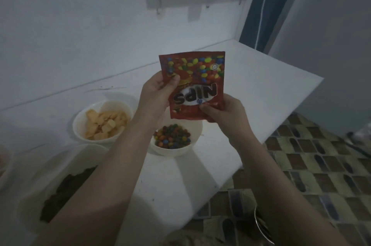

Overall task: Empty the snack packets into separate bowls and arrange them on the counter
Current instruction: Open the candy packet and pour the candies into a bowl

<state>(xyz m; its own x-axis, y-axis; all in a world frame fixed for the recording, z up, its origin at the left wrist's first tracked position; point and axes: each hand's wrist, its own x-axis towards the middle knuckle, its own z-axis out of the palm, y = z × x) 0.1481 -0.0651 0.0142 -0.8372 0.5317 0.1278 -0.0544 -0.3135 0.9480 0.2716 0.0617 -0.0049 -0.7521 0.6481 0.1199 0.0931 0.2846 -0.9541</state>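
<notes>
A red Nips candy packet is held upside down above the counter. My left hand grips its left edge with the thumb over the front. My right hand pinches its lower right corner. Directly below the packet sits a white bowl of coloured coated candies. Left of it stands a white bowl holding pale yellow chips. Nearer me at the left, a third white bowl contains dark brown pieces, partly hidden by my left forearm.
The white counter meets a white wall behind and ends at an angled edge on the right, above a patterned tile floor. A round metal rim shows at the bottom. A blurred object sits at the far left edge.
</notes>
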